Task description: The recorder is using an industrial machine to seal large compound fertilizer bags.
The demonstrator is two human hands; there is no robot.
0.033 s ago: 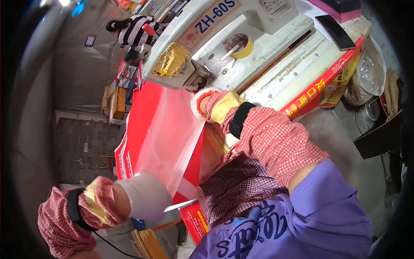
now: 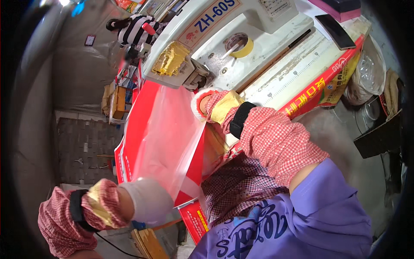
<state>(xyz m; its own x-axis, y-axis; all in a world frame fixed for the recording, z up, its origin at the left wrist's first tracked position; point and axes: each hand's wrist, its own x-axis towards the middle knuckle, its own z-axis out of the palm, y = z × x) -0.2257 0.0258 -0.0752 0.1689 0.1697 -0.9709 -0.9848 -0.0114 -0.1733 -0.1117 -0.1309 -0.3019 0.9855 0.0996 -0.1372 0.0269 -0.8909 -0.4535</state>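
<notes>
A large red plastic bag with a clear, whitish panel hangs below the head of a light-grey industrial sewing machine. My right hand, in a white and red glove, rests at the bag's upper right, close under the machine's head; its fingers are hidden. At the bag's lower left is my left hand, in a white glove. It is smeared by motion, so its fingers do not show. Checked red sleeve covers with black straps wrap both forearms.
A yellow tape roll lies on the machine bed. Farther right are a dark phone, a pink and black box and a clear plastic bag. A person in a striped top is in the background. A wooden piece stands low down.
My left hand has shifted slightly down and to the right. The bag's lower corner has dropped a little with it. My right hand looks unmoved.
</notes>
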